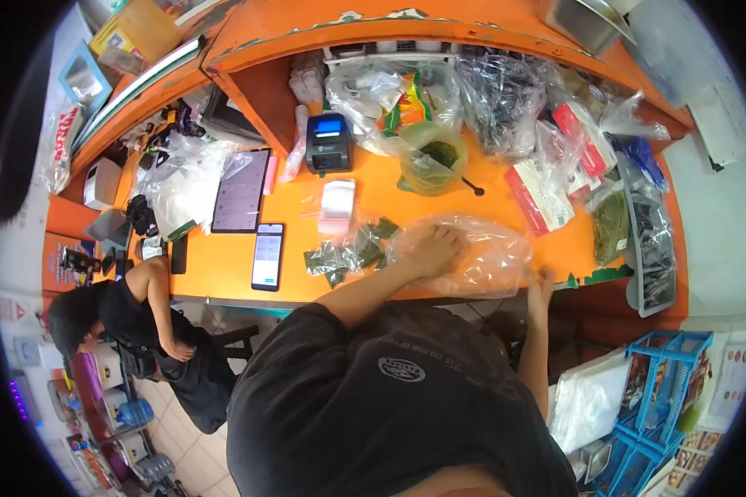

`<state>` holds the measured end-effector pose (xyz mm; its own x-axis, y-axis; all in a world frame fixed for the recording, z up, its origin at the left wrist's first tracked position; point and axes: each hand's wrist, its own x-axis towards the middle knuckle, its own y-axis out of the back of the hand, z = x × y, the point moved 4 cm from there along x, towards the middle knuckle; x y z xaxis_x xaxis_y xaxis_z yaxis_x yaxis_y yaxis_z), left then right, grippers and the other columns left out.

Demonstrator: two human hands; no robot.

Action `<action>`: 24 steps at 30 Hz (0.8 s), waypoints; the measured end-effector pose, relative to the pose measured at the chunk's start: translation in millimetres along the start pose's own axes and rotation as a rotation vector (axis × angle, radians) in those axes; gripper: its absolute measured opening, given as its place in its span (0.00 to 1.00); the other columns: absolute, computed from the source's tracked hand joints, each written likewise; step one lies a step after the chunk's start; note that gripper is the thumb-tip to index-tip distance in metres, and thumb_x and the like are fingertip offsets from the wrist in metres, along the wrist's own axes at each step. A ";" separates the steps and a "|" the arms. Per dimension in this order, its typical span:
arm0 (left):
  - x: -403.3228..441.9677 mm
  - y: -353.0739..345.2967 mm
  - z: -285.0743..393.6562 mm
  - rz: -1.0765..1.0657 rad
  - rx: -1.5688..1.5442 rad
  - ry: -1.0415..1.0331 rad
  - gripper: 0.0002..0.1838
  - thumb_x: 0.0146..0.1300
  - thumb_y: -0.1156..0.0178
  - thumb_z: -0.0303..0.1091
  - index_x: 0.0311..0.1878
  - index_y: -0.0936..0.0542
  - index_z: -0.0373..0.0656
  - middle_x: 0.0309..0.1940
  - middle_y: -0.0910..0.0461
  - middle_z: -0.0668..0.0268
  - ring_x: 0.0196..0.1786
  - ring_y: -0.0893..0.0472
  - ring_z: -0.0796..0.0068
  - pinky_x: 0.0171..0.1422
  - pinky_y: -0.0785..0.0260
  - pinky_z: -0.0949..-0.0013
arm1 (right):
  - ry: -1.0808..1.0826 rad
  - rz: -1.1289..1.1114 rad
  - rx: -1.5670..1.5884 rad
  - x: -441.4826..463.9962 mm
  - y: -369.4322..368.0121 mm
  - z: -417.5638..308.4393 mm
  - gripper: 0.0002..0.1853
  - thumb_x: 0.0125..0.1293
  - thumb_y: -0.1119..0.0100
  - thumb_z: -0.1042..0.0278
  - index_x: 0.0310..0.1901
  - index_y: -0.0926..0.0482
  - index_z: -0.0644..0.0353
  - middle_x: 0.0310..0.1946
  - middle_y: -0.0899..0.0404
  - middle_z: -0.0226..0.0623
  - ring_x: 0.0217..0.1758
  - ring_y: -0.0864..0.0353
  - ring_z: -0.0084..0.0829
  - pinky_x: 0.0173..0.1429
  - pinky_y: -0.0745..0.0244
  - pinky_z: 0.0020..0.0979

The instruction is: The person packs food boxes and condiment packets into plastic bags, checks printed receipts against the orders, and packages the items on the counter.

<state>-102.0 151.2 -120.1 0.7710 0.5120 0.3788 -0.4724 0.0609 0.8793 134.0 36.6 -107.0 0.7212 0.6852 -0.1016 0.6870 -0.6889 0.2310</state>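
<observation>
Resting on the clear plastic bag [497, 261], the left hand [435, 251] is seen with its fingers loosely curved; whether plastic is gripped cannot be told. The right hand [541, 290] is placed at the bag's right-hand edge, fingers hanging downward; a grip cannot be confirmed there either. The bag is laid along the front of the orange counter [224, 267], between the hands.

Labels: red lettering is carried by a packet [65, 142] at far left, not legible with certainty. An oval emblem with small lettering is printed on the dark shirt [365, 414]; not fully readable. Text on the phone [267, 257] and tablet [240, 195] screens is too small to be read.

Containers: dark green leafy matter is held in a yellowish translucent bag [429, 176], beside which a dark handle is seen. Green material is enclosed in small sachets [331, 261] left of the left hand. Green contents are also held in a labelled pouch [611, 229] at right. Dark packets are held in a grey tray [636, 240].
</observation>
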 end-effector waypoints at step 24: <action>18.6 9.2 -15.6 -0.515 0.068 -0.071 0.24 0.54 0.42 0.44 0.51 0.26 0.40 0.53 0.29 0.53 0.59 0.31 0.56 0.62 0.37 0.58 | 0.236 -0.604 -0.250 -26.1 -43.3 -106.0 0.24 0.46 0.31 0.68 0.45 0.27 0.63 0.39 0.27 0.47 0.40 0.25 0.41 0.42 0.29 0.39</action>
<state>-98.7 174.6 -109.5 0.9241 0.3711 -0.0916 0.0031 0.2323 0.9726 76.0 73.6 -11.7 0.1614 0.9840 -0.0759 0.9008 -0.1155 0.4186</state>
